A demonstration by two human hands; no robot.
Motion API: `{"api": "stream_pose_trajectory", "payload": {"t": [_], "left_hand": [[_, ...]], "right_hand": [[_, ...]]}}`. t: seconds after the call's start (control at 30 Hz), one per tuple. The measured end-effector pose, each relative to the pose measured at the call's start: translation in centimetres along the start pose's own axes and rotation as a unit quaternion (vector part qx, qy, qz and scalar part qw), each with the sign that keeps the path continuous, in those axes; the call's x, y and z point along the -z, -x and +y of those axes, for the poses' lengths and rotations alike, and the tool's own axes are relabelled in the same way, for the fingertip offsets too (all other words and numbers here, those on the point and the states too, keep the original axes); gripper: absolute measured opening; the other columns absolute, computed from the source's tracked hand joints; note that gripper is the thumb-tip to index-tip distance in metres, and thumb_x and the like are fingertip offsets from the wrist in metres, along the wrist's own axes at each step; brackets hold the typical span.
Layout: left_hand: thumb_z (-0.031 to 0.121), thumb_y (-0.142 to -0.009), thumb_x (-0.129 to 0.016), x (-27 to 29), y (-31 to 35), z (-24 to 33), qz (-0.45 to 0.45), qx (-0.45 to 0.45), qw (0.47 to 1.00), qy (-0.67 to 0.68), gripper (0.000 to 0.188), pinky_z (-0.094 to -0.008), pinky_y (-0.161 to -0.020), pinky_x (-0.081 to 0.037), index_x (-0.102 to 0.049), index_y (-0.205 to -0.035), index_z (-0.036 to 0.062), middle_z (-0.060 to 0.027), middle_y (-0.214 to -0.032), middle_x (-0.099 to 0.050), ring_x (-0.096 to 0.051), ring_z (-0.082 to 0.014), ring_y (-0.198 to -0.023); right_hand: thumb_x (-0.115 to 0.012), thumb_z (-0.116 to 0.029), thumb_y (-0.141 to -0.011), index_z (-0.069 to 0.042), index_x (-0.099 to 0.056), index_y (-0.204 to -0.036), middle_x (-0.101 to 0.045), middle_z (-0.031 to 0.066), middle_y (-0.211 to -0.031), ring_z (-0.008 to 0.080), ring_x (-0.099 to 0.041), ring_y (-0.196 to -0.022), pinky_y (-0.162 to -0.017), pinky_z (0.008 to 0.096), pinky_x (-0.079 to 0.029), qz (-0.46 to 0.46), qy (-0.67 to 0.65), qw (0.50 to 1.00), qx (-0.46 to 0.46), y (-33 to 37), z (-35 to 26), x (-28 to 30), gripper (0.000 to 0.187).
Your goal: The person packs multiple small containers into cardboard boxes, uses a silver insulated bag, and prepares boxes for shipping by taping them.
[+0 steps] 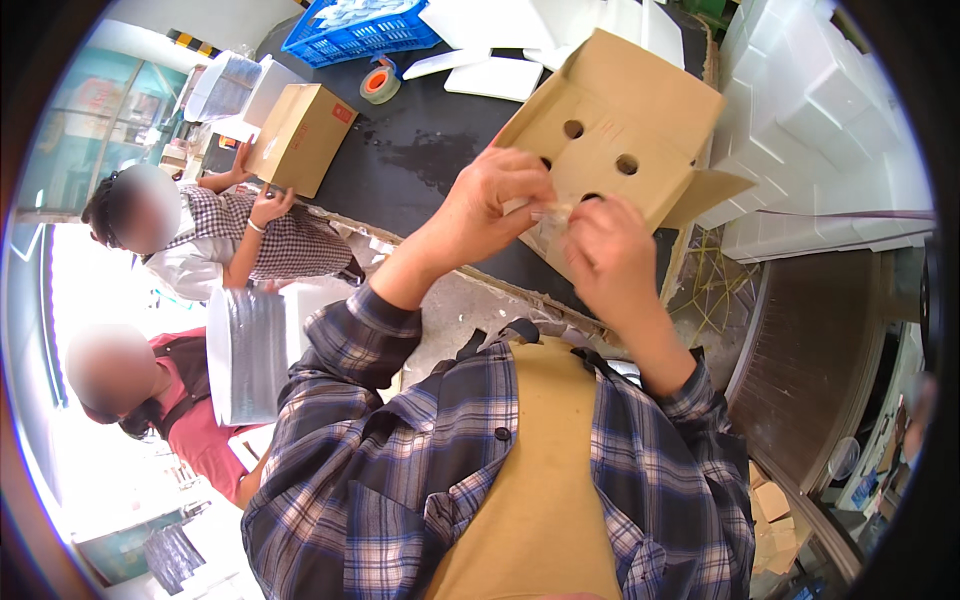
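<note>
In front of me an open cardboard box (655, 110) with several round holes rests tilted on the dark table, its flaps spread. My left hand (490, 205) is at the box's near side, fingers closed in a pinch. Close beside it, my right hand (615, 260) is closed too, fingers bent towards the left hand. A thin piece of clear plastic film (548, 232) stretches between the two hands. Its exact kind is hard to make out, and the fingers cover its ends.
On the dark table (430, 130) lie a tape roll (379, 84), white foam sheets (495, 78) and a blue crate (360, 35). A co-worker at left holds a closed carton (300, 140); another person is beside a white foam box (250, 355). Foam boxes (820, 130) are stacked at right.
</note>
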State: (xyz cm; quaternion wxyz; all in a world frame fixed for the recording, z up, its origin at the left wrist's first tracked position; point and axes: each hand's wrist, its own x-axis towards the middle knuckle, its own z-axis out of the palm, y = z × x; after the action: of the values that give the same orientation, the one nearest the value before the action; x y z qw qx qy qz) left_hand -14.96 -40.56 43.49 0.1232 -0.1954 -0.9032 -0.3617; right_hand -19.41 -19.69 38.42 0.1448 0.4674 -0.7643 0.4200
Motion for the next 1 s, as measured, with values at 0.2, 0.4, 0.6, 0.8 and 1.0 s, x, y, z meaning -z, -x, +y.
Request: {"api": "stream_pose_trajectory", "payload": {"t": [0.2,0.4,0.6,0.8,1.0], "left_hand": [[0.000,-0.062,-0.071,-2.1,-2.4,5.3,0.259,-0.236,0.931,-0.102,0.027,-0.0376,-0.076,-0.051,-0.067,-0.088,0.0059,-0.0071,-0.095,-0.063,-0.060,-0.0292,-0.088],[-0.005,-0.077,-0.069,-4.7,5.3,5.6,0.207,-0.153,0.950,0.178,0.014,-0.0321,-0.076,-0.052,-0.069,-0.089,0.0027,-0.0069,-0.098,-0.067,-0.062,-0.0215,-0.088],[-0.001,-0.094,-0.068,0.8,18.8,-7.2,0.414,0.162,0.756,0.481,0.007,-0.0253,-0.081,-0.055,-0.073,-0.099,0.0010,-0.0087,-0.099,-0.072,-0.067,-0.0128,-0.089],[0.009,-0.102,-0.058,10.1,24.4,-16.5,0.545,0.110,0.688,0.466,0.021,-0.0399,-0.092,-0.059,-0.063,-0.116,-0.0070,-0.0201,-0.112,-0.070,-0.069,-0.0280,-0.102],[0.007,-0.099,-0.061,6.5,13.6,0.0,0.124,0.064,0.891,0.433,0.031,-0.0315,-0.079,-0.057,-0.063,-0.128,-0.0016,-0.0116,-0.109,-0.070,-0.069,-0.0171,-0.088]], "right_hand": [[-0.068,0.001,-0.085,0.004,-0.057,-0.083,-0.058,0.0047,-0.080,0.0168,-0.053,-0.073,-0.066,0.0288,-0.041,0.150,-0.206,0.949,-0.185,-0.3,-3.9,4.5,0.011],[-0.068,-0.003,-0.093,0.003,-0.064,-0.084,-0.063,-0.0018,-0.084,0.0057,-0.051,-0.076,-0.069,0.0212,-0.039,0.208,-0.223,0.904,-0.301,7.6,-8.9,4.0,0.011],[-0.069,-0.012,-0.096,-0.001,-0.071,-0.093,-0.068,-0.0010,-0.087,0.0068,-0.061,-0.078,-0.072,0.0213,-0.048,0.447,-0.245,0.751,-0.419,21.9,-9.8,8.4,0.012],[-0.064,-0.014,-0.100,-0.004,-0.069,-0.098,-0.072,0.0049,-0.093,0.0134,-0.067,-0.082,-0.080,0.0251,-0.053,0.486,-0.223,0.746,-0.397,31.2,-12.8,9.8,0.012],[-0.065,-0.022,-0.100,0.000,-0.067,-0.092,-0.070,0.0139,-0.099,0.0310,-0.067,-0.103,-0.096,0.0427,-0.050,0.397,-0.082,0.883,-0.236,24.0,-21.5,10.9,0.023]]}}
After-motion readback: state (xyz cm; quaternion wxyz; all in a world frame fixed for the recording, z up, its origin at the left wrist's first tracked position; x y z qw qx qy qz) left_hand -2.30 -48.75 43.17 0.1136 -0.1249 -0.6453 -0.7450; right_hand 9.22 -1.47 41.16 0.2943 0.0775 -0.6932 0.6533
